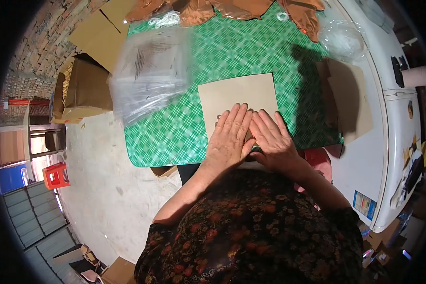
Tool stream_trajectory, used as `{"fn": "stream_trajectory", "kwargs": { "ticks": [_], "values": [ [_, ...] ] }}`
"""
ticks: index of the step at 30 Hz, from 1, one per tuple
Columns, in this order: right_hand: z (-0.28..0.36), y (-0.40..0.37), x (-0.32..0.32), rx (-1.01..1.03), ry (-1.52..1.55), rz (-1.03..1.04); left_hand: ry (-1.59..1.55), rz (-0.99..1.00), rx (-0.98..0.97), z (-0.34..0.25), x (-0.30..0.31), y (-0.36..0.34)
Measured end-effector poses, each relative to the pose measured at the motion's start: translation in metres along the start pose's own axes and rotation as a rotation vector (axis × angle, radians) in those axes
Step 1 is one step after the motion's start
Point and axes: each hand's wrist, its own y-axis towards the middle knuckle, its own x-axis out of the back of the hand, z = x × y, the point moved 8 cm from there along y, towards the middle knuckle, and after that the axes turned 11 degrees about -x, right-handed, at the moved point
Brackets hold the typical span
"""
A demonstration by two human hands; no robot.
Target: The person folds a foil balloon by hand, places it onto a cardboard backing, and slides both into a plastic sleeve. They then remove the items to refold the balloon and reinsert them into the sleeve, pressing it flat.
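Note:
A beige paper sheet or flat bag (239,91) lies on the green checked tablecloth (232,47) near the table's front edge. My left hand (228,135) rests flat on its lower part, fingers stretched out and pointing away from me. Beside it my right hand (272,139) also lies flat, fingers extended, at the sheet's lower right. The two hands nearly touch at the index fingers. Small dark round marks or holes show by my left fingers; the rest of that area is hidden under the hands.
Clear plastic bags (151,71) are stacked at the table's left. Brown plastic-wrapped items (241,8) line the far edge. Brown cardboard (350,99) and a clear plastic bundle (341,40) are at the right, by a white refrigerator (383,47). An open carton (87,90) stands left.

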Motion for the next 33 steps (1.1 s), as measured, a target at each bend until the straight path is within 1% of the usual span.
{"fn": "stream_trajectory", "kwargs": {
  "ticks": [3, 8, 11, 12, 15, 16, 19, 20, 23, 26, 29, 32, 33],
  "values": [
    [-0.007, -0.003, 0.000, 0.008, -0.032, 0.013, 0.001, 0.022, 0.004, -0.001, 0.003, 0.001],
    [-0.023, -0.003, -0.003, 0.029, -0.095, 0.015, 0.017, 0.004, -0.001, -0.002, 0.003, 0.000],
    [-0.042, 0.029, 0.011, -0.058, -0.083, -0.017, 0.013, -0.020, -0.007, -0.001, 0.002, -0.001],
    [-0.045, 0.045, 0.019, -0.088, -0.048, -0.057, 0.008, -0.028, -0.008, -0.001, 0.002, -0.001],
    [-0.070, 0.082, 0.002, -0.072, 0.005, -0.112, 0.028, -0.062, -0.019, -0.002, 0.004, -0.002],
    [-0.070, 0.093, 0.004, -0.056, 0.045, -0.169, 0.013, -0.066, -0.019, -0.002, 0.004, -0.002],
    [-0.085, 0.121, -0.005, -0.168, 0.183, 0.034, -0.012, -0.077, -0.014, -0.001, 0.006, -0.004],
    [-0.086, 0.126, 0.000, -0.042, 0.264, -0.088, -0.012, -0.082, -0.015, -0.001, 0.007, -0.005],
    [-0.086, 0.140, 0.004, -0.065, 0.441, 0.054, -0.001, -0.082, -0.008, -0.003, 0.009, -0.004],
    [-0.067, 0.144, 0.031, 0.044, 0.436, -0.020, -0.004, -0.092, -0.011, -0.002, 0.007, -0.005],
    [-0.062, 0.150, 0.045, 0.174, 0.279, -0.150, 0.001, -0.075, -0.009, -0.001, 0.004, -0.006],
    [-0.091, 0.174, 0.034, 0.303, 0.125, -0.111, 0.014, -0.039, 0.002, -0.003, 0.006, -0.005],
    [-0.102, 0.185, 0.034, 0.259, 0.119, -0.072, 0.020, -0.029, 0.007, -0.003, 0.006, -0.004]
  ]
}}
